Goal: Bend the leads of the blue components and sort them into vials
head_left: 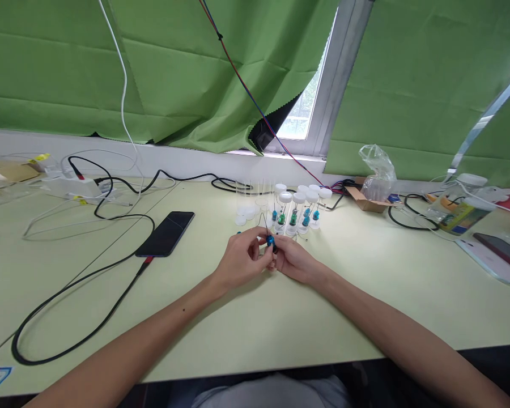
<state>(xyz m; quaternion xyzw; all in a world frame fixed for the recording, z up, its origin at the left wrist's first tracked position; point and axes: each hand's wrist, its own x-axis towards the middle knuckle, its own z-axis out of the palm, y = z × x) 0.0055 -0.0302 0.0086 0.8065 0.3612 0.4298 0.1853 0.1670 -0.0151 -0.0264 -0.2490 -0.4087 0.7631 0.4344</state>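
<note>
Forearms were stretched across the table [365, 317].
A small blue part [271, 241] was pinched between left hand [242, 258] and right hand [295, 260], near capped vials [300, 212].

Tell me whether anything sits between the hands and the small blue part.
Nothing does. The left hand and right hand already pinch the small blue part between their fingertips. The capped vials stand just behind it, not in between.

The small blue piece [271, 241] pinched between the left hand [241, 258] and right hand [295, 260] is too tiny to identify and half covered by fingertips, while both forearms run off the bottom edge
</note>
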